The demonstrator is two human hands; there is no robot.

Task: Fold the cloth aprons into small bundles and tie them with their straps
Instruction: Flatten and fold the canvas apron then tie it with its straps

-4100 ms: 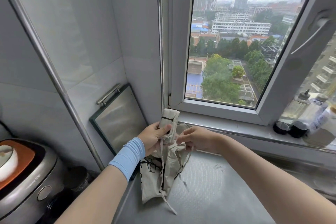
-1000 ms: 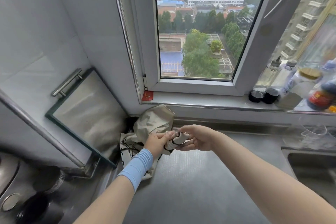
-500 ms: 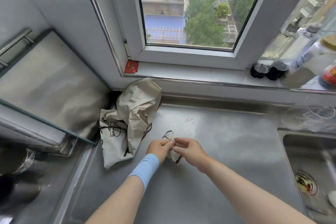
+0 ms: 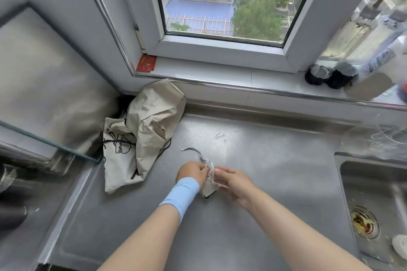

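Head view, apron bundle (image 4: 208, 188) between both hands (strap pinched)

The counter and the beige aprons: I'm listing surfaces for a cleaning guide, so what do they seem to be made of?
Counter: likely stainless steel, brushed grey with soft reflections and a fine dimpled patch near the window. Loose aprons: thin beige woven cloth, possibly cotton or canvas, matte, creased and slumped, with dark edging. The small bundle between the left hand and right hand looks like the same fabric.
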